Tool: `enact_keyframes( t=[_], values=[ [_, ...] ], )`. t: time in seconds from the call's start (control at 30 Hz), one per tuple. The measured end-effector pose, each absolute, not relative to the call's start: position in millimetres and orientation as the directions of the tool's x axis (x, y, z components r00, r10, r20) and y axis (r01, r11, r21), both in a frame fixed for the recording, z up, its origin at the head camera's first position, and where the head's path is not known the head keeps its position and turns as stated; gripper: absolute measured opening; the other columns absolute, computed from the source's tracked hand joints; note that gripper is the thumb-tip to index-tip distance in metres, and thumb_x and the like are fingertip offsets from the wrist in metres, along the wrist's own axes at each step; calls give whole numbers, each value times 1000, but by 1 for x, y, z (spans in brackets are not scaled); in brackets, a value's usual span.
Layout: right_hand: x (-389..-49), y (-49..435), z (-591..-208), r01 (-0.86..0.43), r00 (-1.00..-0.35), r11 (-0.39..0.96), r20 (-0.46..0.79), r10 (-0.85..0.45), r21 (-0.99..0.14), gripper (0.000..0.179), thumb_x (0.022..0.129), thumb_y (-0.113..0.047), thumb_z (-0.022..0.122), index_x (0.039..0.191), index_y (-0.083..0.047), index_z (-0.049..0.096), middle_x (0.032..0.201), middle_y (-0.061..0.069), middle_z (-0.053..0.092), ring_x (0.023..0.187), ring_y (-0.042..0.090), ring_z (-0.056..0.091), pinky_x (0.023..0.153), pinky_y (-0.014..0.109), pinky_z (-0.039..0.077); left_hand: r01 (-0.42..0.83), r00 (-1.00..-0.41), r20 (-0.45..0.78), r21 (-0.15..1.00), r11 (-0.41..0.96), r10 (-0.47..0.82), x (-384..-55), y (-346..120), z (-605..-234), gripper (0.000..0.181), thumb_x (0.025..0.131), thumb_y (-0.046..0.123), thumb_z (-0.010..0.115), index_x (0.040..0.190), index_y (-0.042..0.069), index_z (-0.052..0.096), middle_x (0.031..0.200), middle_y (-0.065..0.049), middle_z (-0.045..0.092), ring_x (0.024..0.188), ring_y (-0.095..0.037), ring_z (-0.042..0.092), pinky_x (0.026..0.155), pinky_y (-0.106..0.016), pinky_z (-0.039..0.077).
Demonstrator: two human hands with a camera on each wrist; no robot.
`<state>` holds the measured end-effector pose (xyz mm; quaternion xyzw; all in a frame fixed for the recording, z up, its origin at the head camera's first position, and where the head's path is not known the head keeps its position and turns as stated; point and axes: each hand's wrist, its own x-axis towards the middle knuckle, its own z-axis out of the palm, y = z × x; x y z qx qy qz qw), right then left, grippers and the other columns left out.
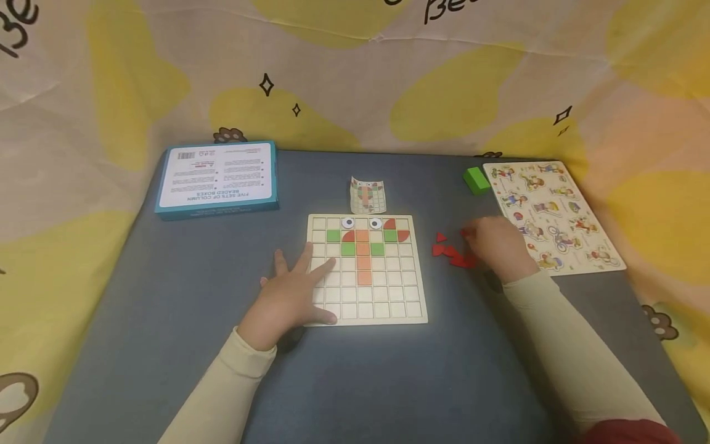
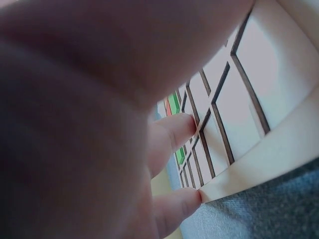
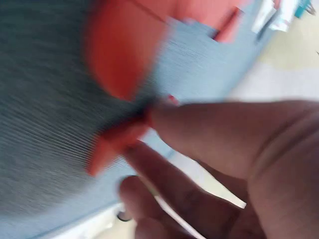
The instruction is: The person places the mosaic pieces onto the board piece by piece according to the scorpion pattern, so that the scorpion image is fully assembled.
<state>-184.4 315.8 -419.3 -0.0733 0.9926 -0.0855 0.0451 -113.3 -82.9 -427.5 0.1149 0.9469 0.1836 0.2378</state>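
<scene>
My left hand (image 1: 285, 295) lies with spread fingers over the left edge of a white grid board (image 1: 396, 311). Set in its upper squares are green tiles (image 1: 333, 235), orange squares (image 1: 363, 263), red quarter-round tiles (image 1: 403, 236) and two round eye tiles (image 1: 375, 223). To the right of the board, my right hand (image 1: 501, 246) pinches a small red tile (image 3: 112, 144) between thumb and finger, close over the table. Several loose red tiles (image 1: 450, 251) lie between that hand and the board. A small pattern card (image 1: 379, 202) with a similar picture stands behind the board's top edge.
A blue and white box (image 1: 219, 179) lies at the back left of the dark table (image 1: 355, 382). At the back right, a green block (image 1: 476, 180) sits beside a picture puzzle board (image 1: 582, 250), close to my right hand. A patterned cloth (image 1: 344, 74) hangs behind.
</scene>
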Motion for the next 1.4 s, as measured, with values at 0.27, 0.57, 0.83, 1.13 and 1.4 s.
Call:
enact_keyframes(
  t=[0.27,0.57,0.83,1.13,1.4],
  values=[
    [-182,311,-429,-240,-970,956,14,-241,-166,19,96,-5,70,111,0,81,98,22,75,93,47,65,84,60,51,128,-861,-407,409,904,306,-113,-84,-426,114,71,50,97,167,31,37,178,-14,2,150,-67,-7,104,-88,21],
    [-188,299,-431,-240,-968,953,-28,-249,-187,21,96,-8,71,115,-2,80,106,18,75,101,43,65,92,57,50,125,-860,-407,415,901,307,-114,-84,-426,114,72,48,97,167,30,37,178,-14,2,150,-67,-7,104,-88,21],
    [-193,290,-431,-264,-962,939,-2,-271,-219,20,94,-5,72,112,0,80,107,19,76,105,42,66,95,56,51,127,-859,-409,413,902,308,-113,-84,-425,114,72,48,97,167,30,37,178,-14,2,150,-68,-6,104,-88,21],
    [-198,285,-436,-424,-906,879,80,-417,-220,12,94,1,69,91,-2,79,77,7,70,80,33,63,87,51,52,128,-857,-410,415,901,311,-113,-82,-425,114,72,49,97,167,30,36,178,-14,2,150,-68,-7,104,-89,20],
    [-195,229,-419,-476,-879,847,128,-459,-234,11,94,-6,77,102,-1,83,86,8,78,81,30,67,87,48,53,134,-858,-408,409,903,313,-113,-82,-421,112,73,47,96,167,28,38,177,-16,5,149,-69,-4,102,-89,22]
  ],
)
